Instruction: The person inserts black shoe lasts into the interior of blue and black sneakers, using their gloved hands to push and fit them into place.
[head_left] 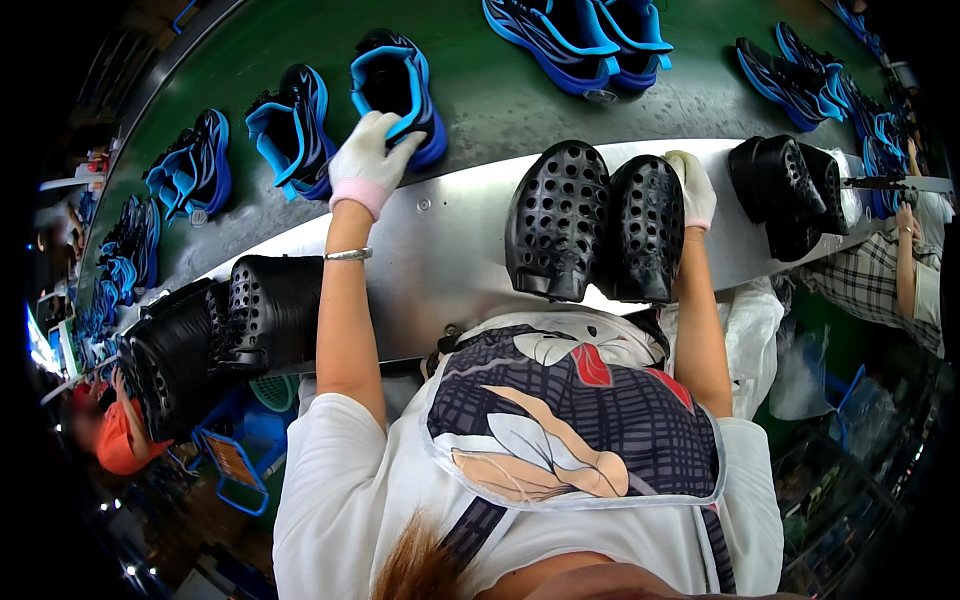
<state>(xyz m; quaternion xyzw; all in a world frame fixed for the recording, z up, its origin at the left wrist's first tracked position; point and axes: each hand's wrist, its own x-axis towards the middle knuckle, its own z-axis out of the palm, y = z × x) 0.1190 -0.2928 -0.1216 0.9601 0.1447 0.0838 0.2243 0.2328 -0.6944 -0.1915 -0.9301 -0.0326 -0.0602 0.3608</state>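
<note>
My left hand [372, 165], in a white glove with a pink cuff, grips the heel collar of a black-and-blue sneaker [425, 95] on the green belt. That sneaker's opening faces me. My right hand [692, 190], gloved too, lies against the right side of a black shoe-shaped piece full of round holes [646, 230]; its fingertips are partly hidden behind it. Close on the left of that piece stands a matching black perforated piece [557, 222]. Both are at the steel ledge [440, 260] in front of me.
Another sneaker [292, 135] stands left of my left hand, and a sneaker pair [585, 45] is farther back. More black perforated pieces lie at the left [262, 310] and right [785, 190] of the ledge. Other people sit at both sides, one in an orange top [125, 435].
</note>
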